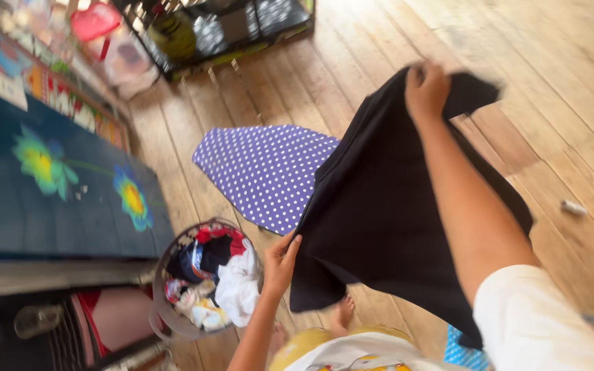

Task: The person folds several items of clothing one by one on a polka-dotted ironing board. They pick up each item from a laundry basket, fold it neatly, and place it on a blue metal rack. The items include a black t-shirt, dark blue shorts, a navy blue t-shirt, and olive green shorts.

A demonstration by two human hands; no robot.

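A large black garment [379, 206] hangs spread between my two hands. My right hand [426, 88] is raised and shut on its upper edge, with the cloth bunched in the fist. My left hand [281, 262] grips the garment's lower left edge, just right of a laundry basket. Under the garment lies an ironing board with a purple cover dotted white [262, 168]; the cloth hides its right part. My bare foot [342, 312] shows on the wooden floor below the garment.
A round wire basket [161, 275] full of mixed clothes stands at lower left. A dark blue surface with painted flowers [56, 185] runs along the left. A black wire rack [228, 31] stands at the top. A small white object [573, 207] lies on the floorboards at right.
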